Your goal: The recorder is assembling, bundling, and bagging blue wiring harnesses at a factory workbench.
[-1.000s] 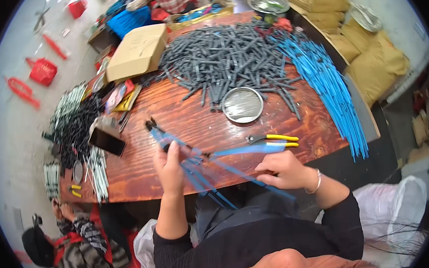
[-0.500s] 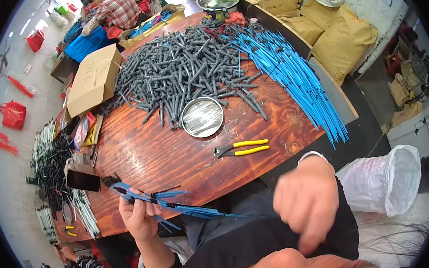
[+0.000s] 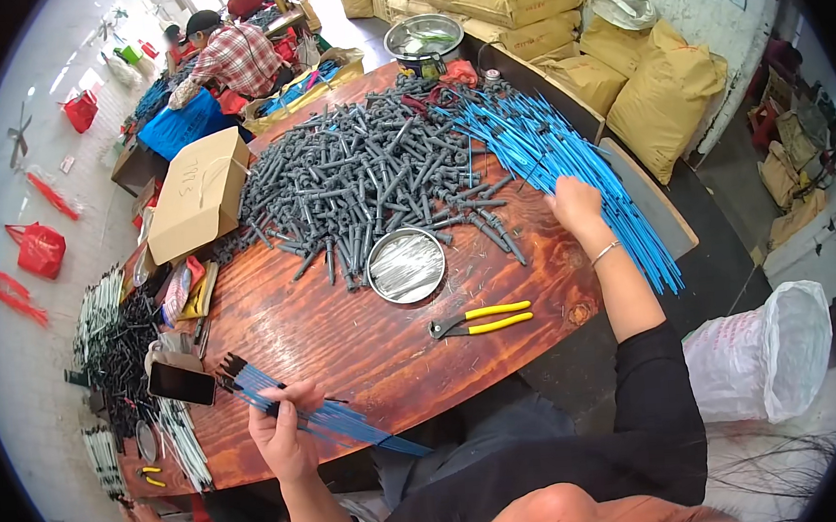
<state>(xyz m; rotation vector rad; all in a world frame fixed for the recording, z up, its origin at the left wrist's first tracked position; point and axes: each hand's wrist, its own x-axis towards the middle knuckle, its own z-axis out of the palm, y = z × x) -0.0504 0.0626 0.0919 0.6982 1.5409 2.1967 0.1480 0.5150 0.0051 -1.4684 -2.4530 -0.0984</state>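
Observation:
My left hand, over the table's near edge, grips a bundle of thin blue rods with black ends. My right hand is stretched out to the long pile of blue rods at the right, curled at its left edge. What its fingers pinch there, if anything, is hidden. Between my hands lie yellow-handled cutting pliers. Beyond them is a round metal dish of thin silvery pins. A big heap of grey plastic plug-like pieces covers the far middle.
A cardboard box and a phone stand along the left side. A white sack is at the right, below the table. Tan sacks are stacked behind. One person sits far left; another's hands show lower left.
My right hand has gone from near my body out to the blue rod pile. The left hand keeps its bundle, now slightly lower in view. The view has shifted a little.

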